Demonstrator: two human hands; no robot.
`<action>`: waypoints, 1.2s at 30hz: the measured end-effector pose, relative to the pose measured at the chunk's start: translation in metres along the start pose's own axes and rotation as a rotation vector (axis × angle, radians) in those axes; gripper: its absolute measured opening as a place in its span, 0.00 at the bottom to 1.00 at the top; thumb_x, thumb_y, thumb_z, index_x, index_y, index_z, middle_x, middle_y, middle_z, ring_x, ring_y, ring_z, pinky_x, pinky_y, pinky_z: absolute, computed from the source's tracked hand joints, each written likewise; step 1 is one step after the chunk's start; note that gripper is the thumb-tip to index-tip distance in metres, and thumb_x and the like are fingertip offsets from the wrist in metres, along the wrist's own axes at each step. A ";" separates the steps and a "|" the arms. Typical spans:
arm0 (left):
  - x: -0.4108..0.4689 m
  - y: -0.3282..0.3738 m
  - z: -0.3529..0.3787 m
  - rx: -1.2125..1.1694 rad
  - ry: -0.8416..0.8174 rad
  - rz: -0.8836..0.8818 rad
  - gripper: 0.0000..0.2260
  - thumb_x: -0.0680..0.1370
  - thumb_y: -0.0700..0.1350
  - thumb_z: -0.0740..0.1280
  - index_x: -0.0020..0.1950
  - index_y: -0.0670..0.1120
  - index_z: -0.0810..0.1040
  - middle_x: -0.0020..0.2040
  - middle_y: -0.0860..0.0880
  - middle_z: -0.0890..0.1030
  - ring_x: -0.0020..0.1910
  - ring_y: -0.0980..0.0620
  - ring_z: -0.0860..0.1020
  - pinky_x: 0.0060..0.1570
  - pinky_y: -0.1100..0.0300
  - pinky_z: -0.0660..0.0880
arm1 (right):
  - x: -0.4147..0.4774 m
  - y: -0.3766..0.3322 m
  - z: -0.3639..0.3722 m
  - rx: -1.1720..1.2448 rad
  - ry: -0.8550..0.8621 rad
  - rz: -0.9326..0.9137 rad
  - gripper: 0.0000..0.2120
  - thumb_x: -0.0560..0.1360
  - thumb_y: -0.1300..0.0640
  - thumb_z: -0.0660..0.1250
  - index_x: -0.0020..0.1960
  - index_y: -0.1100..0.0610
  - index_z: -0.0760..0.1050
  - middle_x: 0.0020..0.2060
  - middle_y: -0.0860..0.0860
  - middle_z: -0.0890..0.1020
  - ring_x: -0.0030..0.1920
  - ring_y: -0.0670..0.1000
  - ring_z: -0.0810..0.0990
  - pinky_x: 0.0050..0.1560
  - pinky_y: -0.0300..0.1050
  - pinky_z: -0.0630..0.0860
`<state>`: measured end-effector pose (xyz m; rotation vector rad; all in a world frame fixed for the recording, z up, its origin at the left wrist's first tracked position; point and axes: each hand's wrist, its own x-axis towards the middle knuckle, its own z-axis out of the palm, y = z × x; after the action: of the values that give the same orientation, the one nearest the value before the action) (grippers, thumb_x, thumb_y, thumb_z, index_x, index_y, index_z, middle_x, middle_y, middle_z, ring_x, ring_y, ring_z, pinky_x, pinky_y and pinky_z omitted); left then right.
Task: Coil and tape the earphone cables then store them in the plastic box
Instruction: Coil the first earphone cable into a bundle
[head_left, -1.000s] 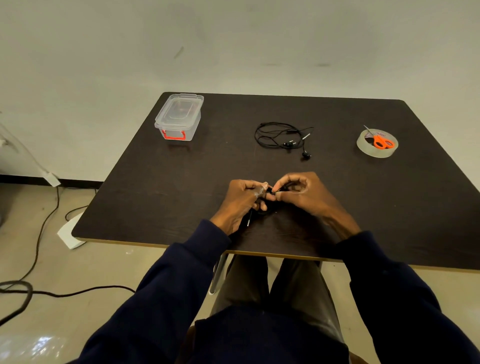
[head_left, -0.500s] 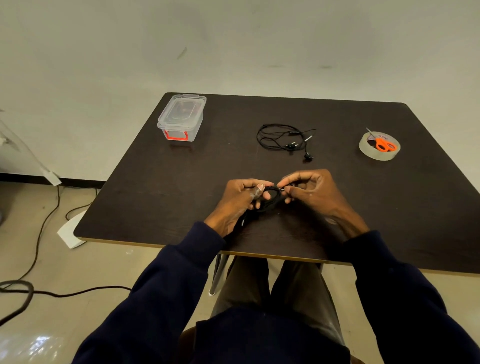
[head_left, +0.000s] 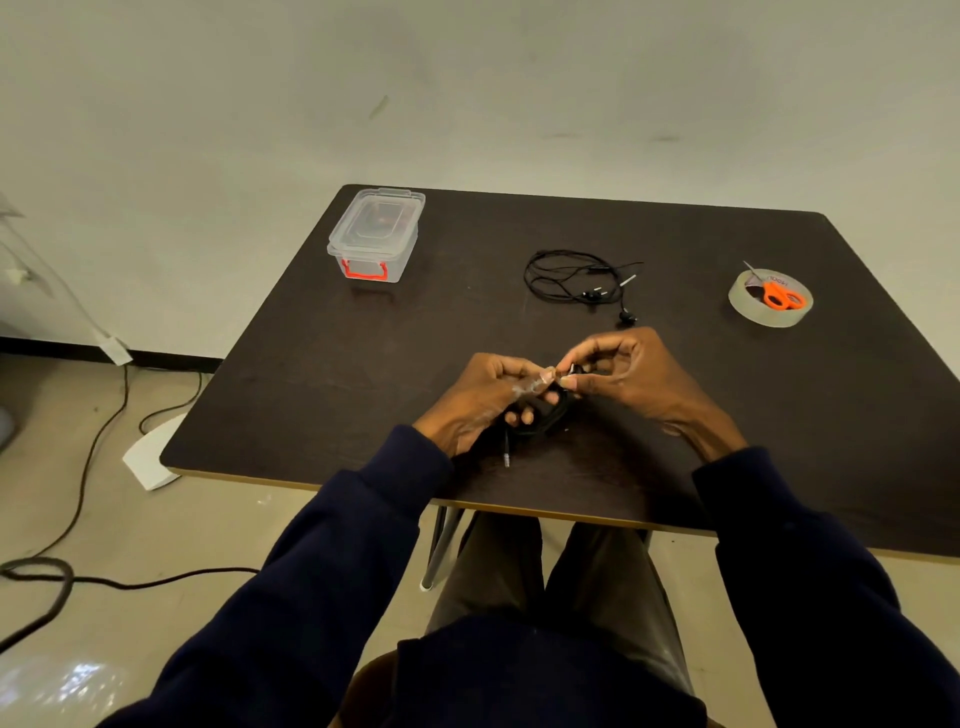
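My left hand (head_left: 480, 400) and my right hand (head_left: 631, 376) meet over the near middle of the dark table (head_left: 322, 364), both pinching a coiled black earphone cable (head_left: 540, 415). A strip of clear tape (head_left: 535, 382) sticks between my fingertips at the top of the coil. The cable's plug hangs down below my left hand. A second black earphone (head_left: 576, 278) lies loosely looped farther back on the table. The clear plastic box (head_left: 376, 234) with a red latch stands shut at the far left.
A roll of clear tape (head_left: 770, 306) sits at the far right with orange-handled scissors (head_left: 779, 296) resting on it. Off the table's left side, black cables (head_left: 78, 519) run over the floor beside a white wedge-shaped object (head_left: 150, 457).
My hands have drawn closer together around the coil and lifted a little. The tape strip now sits between my fingertips at the coil's top.
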<state>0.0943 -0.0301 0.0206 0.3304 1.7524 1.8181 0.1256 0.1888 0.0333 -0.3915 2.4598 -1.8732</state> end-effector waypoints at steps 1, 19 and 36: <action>0.000 -0.001 0.000 -0.010 0.007 -0.009 0.07 0.81 0.41 0.70 0.53 0.39 0.85 0.42 0.45 0.86 0.28 0.57 0.76 0.22 0.69 0.68 | 0.000 0.000 -0.002 0.003 -0.013 0.001 0.08 0.71 0.62 0.78 0.50 0.55 0.86 0.46 0.55 0.87 0.46 0.53 0.86 0.48 0.43 0.83; -0.003 -0.004 -0.007 0.083 -0.037 0.031 0.06 0.80 0.42 0.71 0.53 0.47 0.88 0.36 0.52 0.83 0.26 0.60 0.72 0.25 0.70 0.67 | 0.001 -0.013 -0.009 0.001 -0.077 -0.047 0.10 0.70 0.60 0.79 0.51 0.59 0.85 0.48 0.60 0.86 0.50 0.63 0.86 0.55 0.53 0.84; 0.003 0.016 0.005 -0.313 0.071 -0.031 0.06 0.79 0.37 0.71 0.52 0.37 0.86 0.43 0.43 0.87 0.30 0.56 0.79 0.27 0.69 0.73 | 0.011 -0.003 0.022 0.502 0.242 0.236 0.15 0.82 0.61 0.65 0.67 0.65 0.76 0.60 0.63 0.83 0.57 0.57 0.85 0.58 0.51 0.83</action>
<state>0.0911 -0.0243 0.0356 0.1134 1.4773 2.0646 0.1196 0.1649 0.0313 0.1449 1.9274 -2.4286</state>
